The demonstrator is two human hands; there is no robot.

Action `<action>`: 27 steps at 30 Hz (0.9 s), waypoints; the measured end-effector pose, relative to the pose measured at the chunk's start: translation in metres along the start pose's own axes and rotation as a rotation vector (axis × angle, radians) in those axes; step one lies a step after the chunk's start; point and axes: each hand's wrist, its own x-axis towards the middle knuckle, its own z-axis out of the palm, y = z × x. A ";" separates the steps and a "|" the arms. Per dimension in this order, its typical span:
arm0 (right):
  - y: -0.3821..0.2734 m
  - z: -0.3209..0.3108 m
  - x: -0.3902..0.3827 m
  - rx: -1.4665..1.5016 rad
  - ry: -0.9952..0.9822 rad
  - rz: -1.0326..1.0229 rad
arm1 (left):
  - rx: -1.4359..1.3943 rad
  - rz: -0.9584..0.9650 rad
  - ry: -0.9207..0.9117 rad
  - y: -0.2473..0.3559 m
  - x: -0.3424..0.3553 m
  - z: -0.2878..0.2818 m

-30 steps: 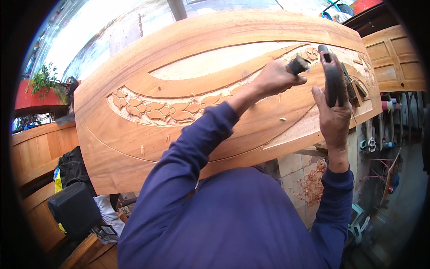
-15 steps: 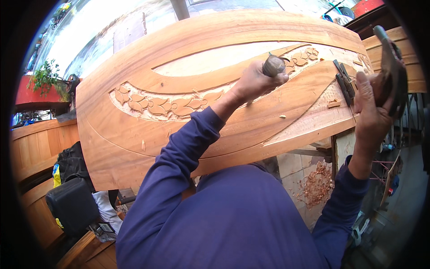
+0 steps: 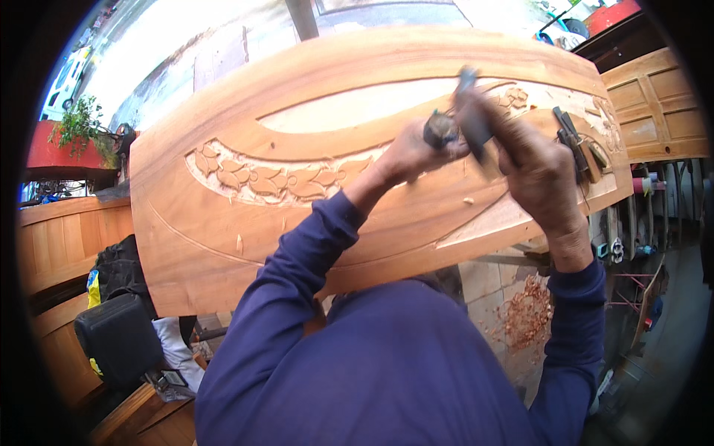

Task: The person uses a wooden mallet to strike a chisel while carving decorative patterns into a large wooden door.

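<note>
The left hand [image 3: 413, 152] is gripping a chisel-like tool [image 3: 440, 128] by its rounded handle, the blade hiding below the fist. Close beside it, the right hand [image 3: 547, 178] is gripping a dark hammer-like tool [image 3: 476, 123], blurred; I'm not able to tell whether the tools are touching. Under both hands, the carved wooden panel [image 3: 409, 223] is lying flat. An off-centre blow could be catching the left knuckles, sitting so near the handle's end; a tilting blade could be skidding and splitting the carved flower band [image 3: 264, 181].

Counting outward, two hands are holding two tools over one panel; several dark tools [image 3: 568, 134] are bunching at its right, overlapping too much for counting; one heap of shavings [image 3: 526, 312] is lying below; one black case [image 3: 115, 338] is standing at left; one leafy plant [image 3: 78, 130] is growing beyond.
</note>
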 end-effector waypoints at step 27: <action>-0.015 -0.067 -0.009 0.267 0.671 0.287 | -0.313 -0.037 -0.046 0.004 -0.003 -0.010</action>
